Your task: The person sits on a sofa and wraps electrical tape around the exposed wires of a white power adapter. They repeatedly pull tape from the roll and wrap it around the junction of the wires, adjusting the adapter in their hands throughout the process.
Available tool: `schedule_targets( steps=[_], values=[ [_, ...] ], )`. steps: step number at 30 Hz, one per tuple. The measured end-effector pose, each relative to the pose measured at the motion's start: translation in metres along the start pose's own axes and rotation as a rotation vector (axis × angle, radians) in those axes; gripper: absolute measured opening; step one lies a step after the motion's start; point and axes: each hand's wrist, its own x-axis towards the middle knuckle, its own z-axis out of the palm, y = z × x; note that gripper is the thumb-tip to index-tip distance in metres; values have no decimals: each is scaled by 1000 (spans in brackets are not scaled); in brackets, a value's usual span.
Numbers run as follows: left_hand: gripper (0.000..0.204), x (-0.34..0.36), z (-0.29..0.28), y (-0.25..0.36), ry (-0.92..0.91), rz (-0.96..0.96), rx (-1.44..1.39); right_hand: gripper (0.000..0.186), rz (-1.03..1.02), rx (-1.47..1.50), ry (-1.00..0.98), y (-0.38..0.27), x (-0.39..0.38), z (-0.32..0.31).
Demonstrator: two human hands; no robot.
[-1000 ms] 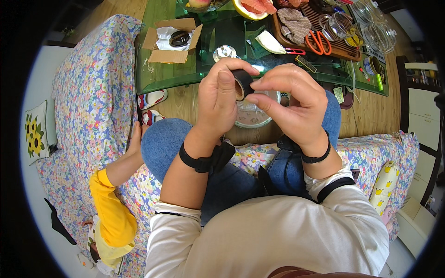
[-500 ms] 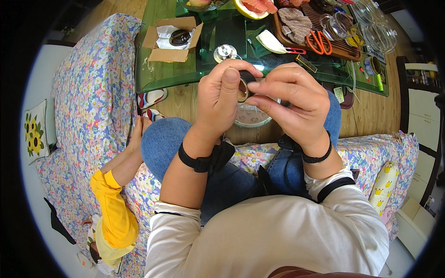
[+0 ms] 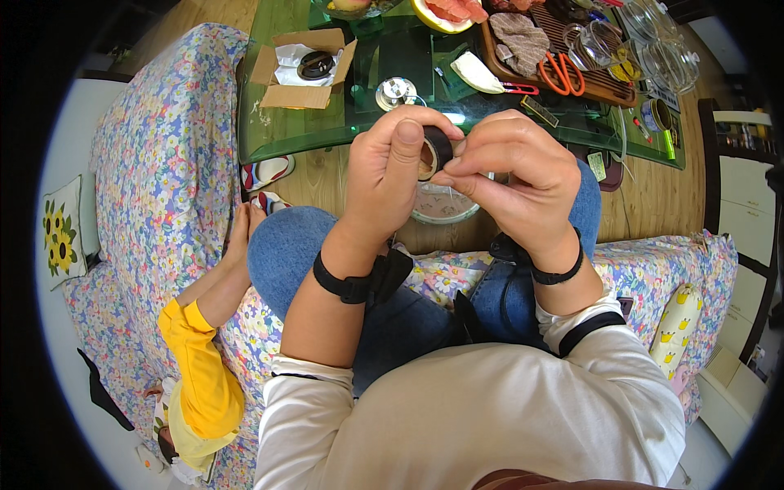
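Note:
A small roll of black electrical tape (image 3: 438,153) with a brown core is gripped by my left hand (image 3: 392,159), thumb along the near side and fingers curled behind. At the roll's right edge, the thumb and fingertips of my right hand (image 3: 514,167) are pinched together against the tape. Whether a loose tape end lies between those fingertips is too small to make out. Beyond my left hand, a round white and metallic disc-shaped part (image 3: 395,93) rests on the green glass table (image 3: 294,140). Below my hands shows part of a round clear-topped container (image 3: 445,204).
An open cardboard box (image 3: 286,96) with a black coil stands on the table's left. Orange-handled scissors (image 3: 562,75), a brown tray (image 3: 604,88), glassware (image 3: 665,61) and cut pomelo (image 3: 445,12) lie farther back. A person in a yellow sleeve (image 3: 204,367) reclines on the left of the floral sofa.
My right fingertips have shifted slightly from the front of the roll to its right edge, and more of the black tape shows. My left hand keeps its hold.

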Motion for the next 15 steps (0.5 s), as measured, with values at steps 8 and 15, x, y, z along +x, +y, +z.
schedule_targets(
  steps=[8,15],
  values=[
    [48,1,-1,2,-13,0,38,24,0,-9,-9,0,0,0],
    [48,0,-5,10,-79,-130,-24,22,51,48,-33,2,3,-7]
  ],
)
